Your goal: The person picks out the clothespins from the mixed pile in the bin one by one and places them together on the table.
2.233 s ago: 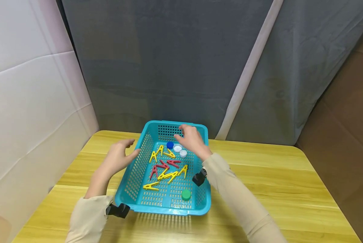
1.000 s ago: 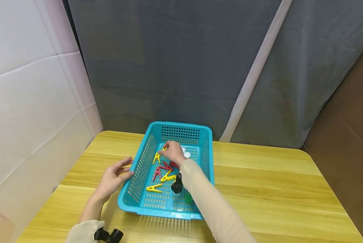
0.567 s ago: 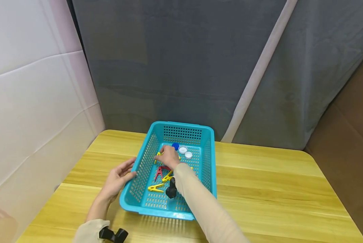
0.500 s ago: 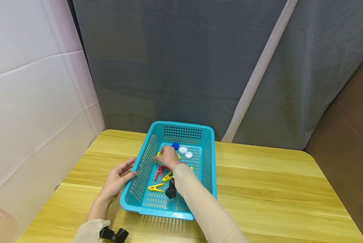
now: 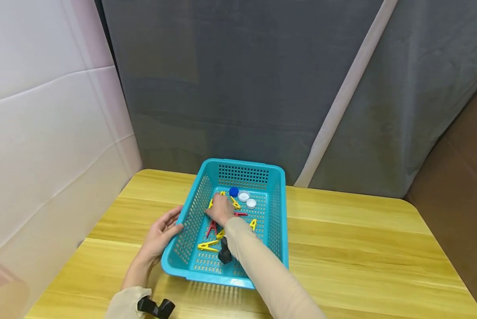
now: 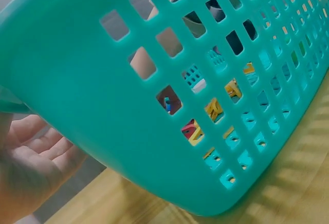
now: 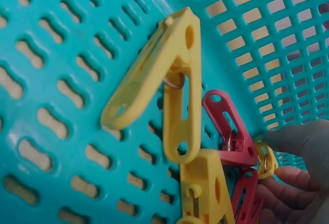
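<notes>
I am resting the left hand (image 5: 158,237), loosely spread, against the left side of the basket (image 5: 206,277), apparently steadying it, while the right hand (image 5: 221,210) is pinching a yellow clip (image 7: 266,160) inside, near that side.

Backdrop: dark gray sheet (image 5: 262,88), 11 to 1 o'clock in head view, meets table at far edge
Pale strip: light band (image 5: 346,93), slants from between 1 and 2 down to about 4 o'clock
Gray section: right of strip (image 5: 406,115), 2 to 3 o'clock, faintly wrinkled
Left wall: white panel (image 5: 51,133), 8 to 10 o'clock, creased, pinkish toward backdrop
Gap: narrow dark line (image 5: 110,48), 10 o'clock, between left wall and backdrop
Right wall: brown panel (image 5: 462,164), 3 o'clock, faint creases
Table: yellow wood-grain top (image 5: 362,248), 4 to 8 o'clock, rounded far corners
Light: soft sheen on tabletop, 4 o'clock
</notes>
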{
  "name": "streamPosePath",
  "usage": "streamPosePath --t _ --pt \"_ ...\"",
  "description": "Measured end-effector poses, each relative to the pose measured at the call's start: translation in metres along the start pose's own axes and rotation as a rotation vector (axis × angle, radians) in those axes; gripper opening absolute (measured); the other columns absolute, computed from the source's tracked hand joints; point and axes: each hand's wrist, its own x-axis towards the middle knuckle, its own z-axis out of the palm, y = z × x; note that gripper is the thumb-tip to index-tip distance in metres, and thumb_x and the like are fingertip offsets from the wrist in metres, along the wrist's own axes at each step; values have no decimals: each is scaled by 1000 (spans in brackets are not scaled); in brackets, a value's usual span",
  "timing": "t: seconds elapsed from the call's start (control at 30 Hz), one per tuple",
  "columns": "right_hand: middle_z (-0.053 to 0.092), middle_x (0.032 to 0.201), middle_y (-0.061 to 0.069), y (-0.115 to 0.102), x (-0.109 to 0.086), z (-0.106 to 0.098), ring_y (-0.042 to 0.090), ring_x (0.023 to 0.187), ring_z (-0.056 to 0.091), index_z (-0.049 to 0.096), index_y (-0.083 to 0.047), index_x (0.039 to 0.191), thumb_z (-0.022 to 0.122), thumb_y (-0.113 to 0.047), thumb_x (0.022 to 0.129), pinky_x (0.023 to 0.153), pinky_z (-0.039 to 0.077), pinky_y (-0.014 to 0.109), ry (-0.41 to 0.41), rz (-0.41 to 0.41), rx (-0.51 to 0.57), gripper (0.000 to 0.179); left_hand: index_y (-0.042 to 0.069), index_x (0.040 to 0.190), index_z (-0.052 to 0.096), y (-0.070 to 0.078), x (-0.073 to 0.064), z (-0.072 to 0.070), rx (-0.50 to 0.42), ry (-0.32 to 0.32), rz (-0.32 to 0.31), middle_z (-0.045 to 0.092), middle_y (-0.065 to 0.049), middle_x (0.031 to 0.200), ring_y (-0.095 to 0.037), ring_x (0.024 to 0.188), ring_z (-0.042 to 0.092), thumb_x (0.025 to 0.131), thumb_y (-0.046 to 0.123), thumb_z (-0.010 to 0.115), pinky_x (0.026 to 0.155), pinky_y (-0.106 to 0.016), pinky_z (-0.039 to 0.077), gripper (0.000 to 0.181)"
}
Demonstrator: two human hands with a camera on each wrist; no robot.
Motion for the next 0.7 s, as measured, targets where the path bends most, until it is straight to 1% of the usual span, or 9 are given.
streamPosePath --t 0.13,0.2,0.4,0.53,0.6,0.7 --pt "57 74 6 -1 1 -1 19 66 58 53 -7 86 74 -20 77 51 48 32 -3 26 -10 26 -15 138 27 0 0 0 -9 -7 11 55 10 114 -1 104 55 91 -6 51 84 -16 48 54" --pt "57 75 7 -2 2 -1 20 67 58 53 -6 86 74 -18 76 53 49 33 -8 37 -2 26 -15 138 27 1 0 1 -9 -6 17 55 10 114 -1 104 55 91 -6 51 84 -16 48 54" --pt "55 70 7 -2 3 -6 19 62 54 53 -6 75 75 -14 73 52 48 32 -10 44 28 23 -16 138 27 1 0 1 -7 -2 30 55 10 114 -1 104 55 91 -6 51 84 -16 48 54" --pt "55 68 6 -1 2 -11 17 60 51 52 -7 67 76 -13 70 50 46 29 -4 18 35 26 -16 138 27 1 0 1 -13 -2 37 55 10 114 0 104 54 90 -8 50 85 -15 47 53" --pt "50 64 3 -1 1 -16 15 57 47 47 -9 62 78 -12 69 48 43 27 5 9 54 32 -16 138 28 0 0 1 -3 1 35 54 6 116 0 104 54 90 -7 50 85 -15 47 53" --pt "33 53 -3 0 0 -24 11 49 33 35 -13 52 78 -11 69 42 33 23 9 12 95 46 -15 138 29 0 -1 1 22 11 20 51 -3 121 0 104 54 90 -6 52 85 -16 47 53"
